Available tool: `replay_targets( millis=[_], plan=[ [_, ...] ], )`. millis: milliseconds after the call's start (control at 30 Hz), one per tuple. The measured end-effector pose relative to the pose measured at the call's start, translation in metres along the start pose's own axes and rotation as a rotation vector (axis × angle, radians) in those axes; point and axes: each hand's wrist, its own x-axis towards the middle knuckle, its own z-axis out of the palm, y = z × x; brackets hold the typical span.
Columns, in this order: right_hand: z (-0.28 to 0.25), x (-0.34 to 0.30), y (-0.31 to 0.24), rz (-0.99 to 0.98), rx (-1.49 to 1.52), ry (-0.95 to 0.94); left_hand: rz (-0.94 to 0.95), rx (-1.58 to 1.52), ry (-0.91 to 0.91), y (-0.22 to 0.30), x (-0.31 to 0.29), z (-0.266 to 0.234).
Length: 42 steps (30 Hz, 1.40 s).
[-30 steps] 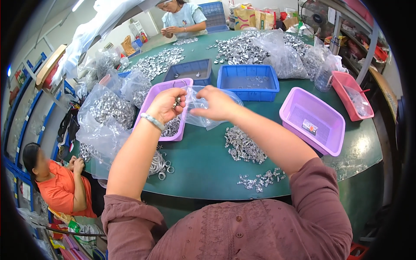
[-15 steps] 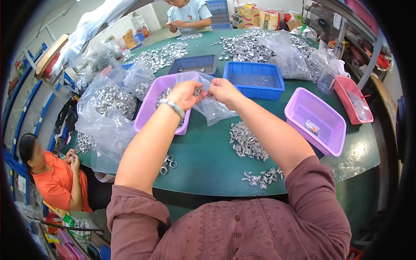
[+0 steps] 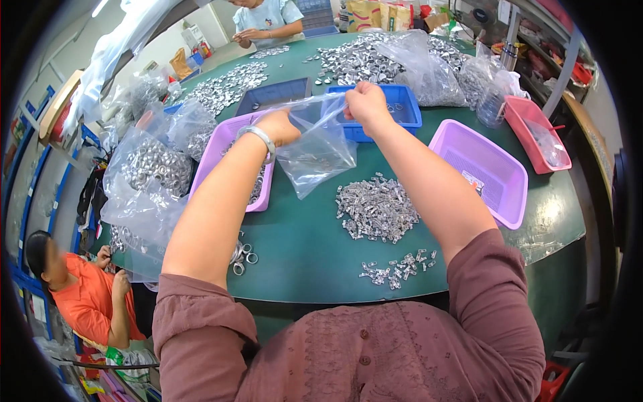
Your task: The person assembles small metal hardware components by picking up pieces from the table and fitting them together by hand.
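A clear plastic bag (image 3: pixel 316 159) hangs stretched between my two hands over the table's middle, its lower corner pointing down. My right hand (image 3: pixel 367 104) is closed on the bag's upper right edge, in front of a blue tray (image 3: pixel 416 119). At the bag's upper left side, my left hand (image 3: pixel 280 127) is closed, fingers partly hidden, beside a long purple basket (image 3: pixel 265 191) holding small metal parts. Whether metal pieces are also in that hand, I cannot tell. Below the bag lies a heap of small metal clips (image 3: pixel 377 208), with a smaller scatter of clips (image 3: pixel 399 269) nearer me.
Another purple basket (image 3: pixel 497 157) and a pink basket (image 3: pixel 541 137) stand at right. A bulging bag of metal rings (image 3: pixel 155 167) sits at left, loose rings (image 3: pixel 242 256) near the front edge. Metal pieces (image 3: pixel 362 59) cover the far side. Two people work at the far and left sides.
My right hand has moved right and up, drawing the bag open and taut. The metal pieces seen in my left palm no longer show; that hand has turned with its back up.
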Motion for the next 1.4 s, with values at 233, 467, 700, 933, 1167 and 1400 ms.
replay_targets(
  millis=[233, 467, 700, 933, 1167, 1400],
  plan=[
    [-0.001, -0.020, -0.003, -0.976, -0.480, 0.015, 0.138, 0.298, -0.018, 0.007, -0.019, 0.005],
    [0.003, -0.039, -0.012, -0.757, -1.423, -0.550, 0.382, 0.512, 0.274, -0.009, -0.035, 0.017],
    [-0.035, -0.066, -0.011, -1.119, -0.523, -0.574, 0.883, -0.042, 0.732, -0.018, -0.075, 0.040],
    [-0.126, -0.141, -0.013, -0.978, -0.536, -0.491, 0.777, -0.147, 0.728, 0.000, -0.158, 0.080],
    [-0.189, -0.213, 0.037, -0.486, -0.802, -0.660, 0.543, -0.261, -0.008, 0.020, -0.210, 0.166],
    [-0.195, -0.245, 0.056, -0.419, -0.860, -0.567, 0.565, -0.143, 0.077, 0.044, -0.207, 0.190]
  ],
)
